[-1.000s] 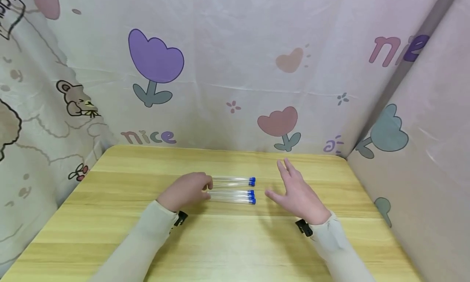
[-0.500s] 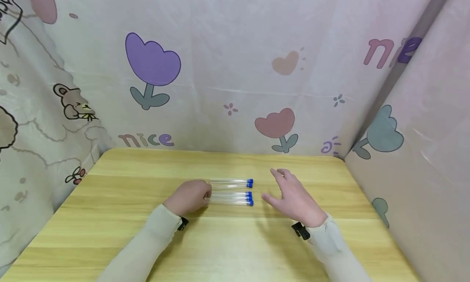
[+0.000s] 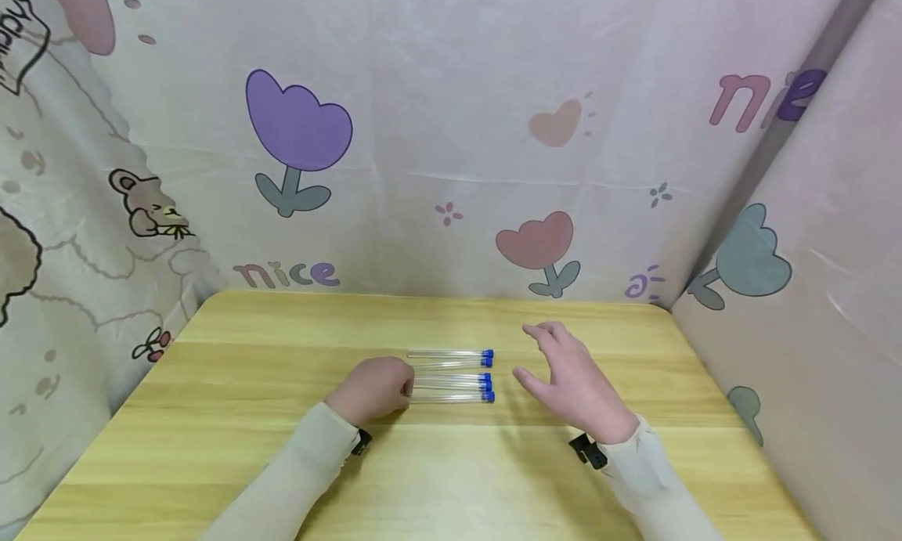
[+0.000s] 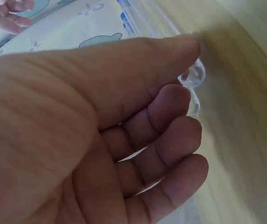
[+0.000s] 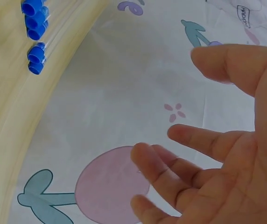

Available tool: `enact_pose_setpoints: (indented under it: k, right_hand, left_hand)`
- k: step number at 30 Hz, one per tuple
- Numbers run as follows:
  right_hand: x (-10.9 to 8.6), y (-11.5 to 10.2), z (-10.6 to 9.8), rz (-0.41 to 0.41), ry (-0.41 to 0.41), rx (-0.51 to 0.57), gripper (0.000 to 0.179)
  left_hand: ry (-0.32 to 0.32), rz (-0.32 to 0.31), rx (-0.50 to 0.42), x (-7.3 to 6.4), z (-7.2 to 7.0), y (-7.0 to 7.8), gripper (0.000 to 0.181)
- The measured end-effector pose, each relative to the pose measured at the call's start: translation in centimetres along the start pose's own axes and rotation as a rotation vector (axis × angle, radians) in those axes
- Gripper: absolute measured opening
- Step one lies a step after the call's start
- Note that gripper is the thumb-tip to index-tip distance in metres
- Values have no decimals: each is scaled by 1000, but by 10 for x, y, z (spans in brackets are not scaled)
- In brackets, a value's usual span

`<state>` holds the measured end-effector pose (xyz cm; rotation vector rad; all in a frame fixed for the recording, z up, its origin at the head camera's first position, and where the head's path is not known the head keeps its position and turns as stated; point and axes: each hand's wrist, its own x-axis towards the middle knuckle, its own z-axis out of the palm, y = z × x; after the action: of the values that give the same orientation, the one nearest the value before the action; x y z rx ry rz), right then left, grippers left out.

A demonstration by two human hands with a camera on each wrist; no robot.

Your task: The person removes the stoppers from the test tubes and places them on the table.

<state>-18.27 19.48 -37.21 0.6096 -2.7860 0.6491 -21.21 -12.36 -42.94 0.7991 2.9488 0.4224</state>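
Observation:
Several clear test tubes with blue caps lie side by side on the wooden table, caps to the right. Two make up the far group [image 3: 447, 355]; three make up the near group [image 3: 451, 380]. My left hand [image 3: 373, 388] is at the uncapped ends of the near group, with fingers curled and thumb pinching there. In the left wrist view, clear rounded tube ends [image 4: 195, 74] poke out beside the thumb tip and index finger; the hand hides part of the tubes. My right hand [image 3: 581, 384] hovers right of the blue caps [image 5: 35, 21], fingers spread and holding nothing.
The light wooden table [image 3: 423, 478] reaches back to a printed cloth curtain [image 3: 423, 134] with flowers and lettering. More curtain [image 3: 838, 353] closes off the right side, and the left side too. A small black device [image 3: 588, 451] sits at each wrist.
My left hand has come down and nearer, onto the near group's ends, and its fingers have curled in. My right hand's fingers have bent slightly; it stays right of the caps.

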Motion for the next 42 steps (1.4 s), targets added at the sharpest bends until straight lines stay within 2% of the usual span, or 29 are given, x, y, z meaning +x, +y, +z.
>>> enact_pose_setpoints:
  k: [5, 9, 12, 15, 20, 23, 27, 31, 34, 38, 42]
  right_hand:
    - [1, 0, 3, -16, 1, 4, 64]
    - [1, 1, 6, -31, -2, -2, 63]
    - [1, 2, 10, -39, -19, -4, 63]
    - [1, 3, 11, -45, -26, -9, 60]
    - [2, 2, 10, -20, 42, -13, 58]
    - [2, -1, 13, -14, 95, 36, 59]
    - [3, -7, 19, -108, 197, 113, 50]
    - [5, -11, 21, -228, 366, 172, 34]
    - [5, -14, 17, -301, 452, 220, 27]
    - [3, -17, 13, -409, 482, 252, 21]
    - [5, -17, 10, -507, 505, 245, 16]
  left_hand:
    - [8, -2, 9, -2, -1, 3, 27]
    - [-20, 0, -29, -4, -3, 6, 29]
    - [-47, 32, -37, -4, -2, 8, 29]
    - [-48, 71, -43, -4, -5, 11, 28]
    - [6, 102, -78, -5, -20, 16, 23]
    - [33, 103, -105, -9, -35, 21, 14]
    - [82, 90, -130, -18, -58, 29, 9]
    - [166, 99, -132, -29, -82, 34, 8]
    - [228, 119, -119, -37, -97, 37, 8]
    - [266, 149, -96, -47, -110, 40, 6]
    - [288, 166, -81, -52, -113, 41, 8]
